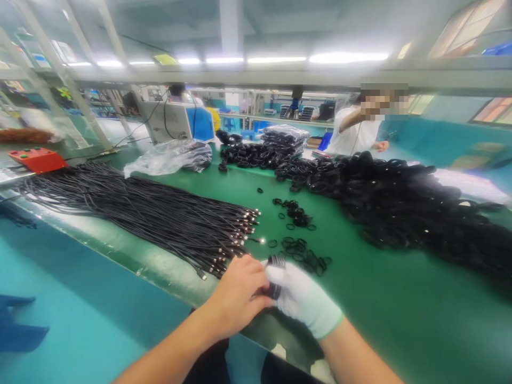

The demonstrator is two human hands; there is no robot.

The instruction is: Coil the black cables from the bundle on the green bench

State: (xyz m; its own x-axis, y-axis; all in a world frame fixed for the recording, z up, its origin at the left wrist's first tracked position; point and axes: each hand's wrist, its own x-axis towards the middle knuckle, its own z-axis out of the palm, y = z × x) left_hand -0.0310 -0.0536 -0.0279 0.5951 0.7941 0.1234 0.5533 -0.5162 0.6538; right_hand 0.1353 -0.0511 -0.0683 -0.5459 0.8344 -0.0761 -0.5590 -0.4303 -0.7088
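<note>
A small coiled black cable (pixel 275 289) is held at the table's front edge, between both hands. My right hand (pixel 306 298), in a white knit glove, is closed around the coil, with its thumb across the front. My bare left hand (pixel 239 293) meets it from the left, fingers bent and pinching at the coil; its fingertips are partly hidden. Just beyond my left hand lies a long bundle of straight black cables (pixel 160 208), their metal plug ends pointing right. Several small black rubber bands (pixel 294 246) are scattered beyond my right hand.
A large heap of coiled black cables (pixel 392 197) spreads over the right side of the green table (pixel 360 304). Clear plastic bags (pixel 168 157) lie farther back. A red button box (pixel 38 159) sits at left, near a white and blue machine (pixel 180 121). Across the table is a person (pixel 354 130).
</note>
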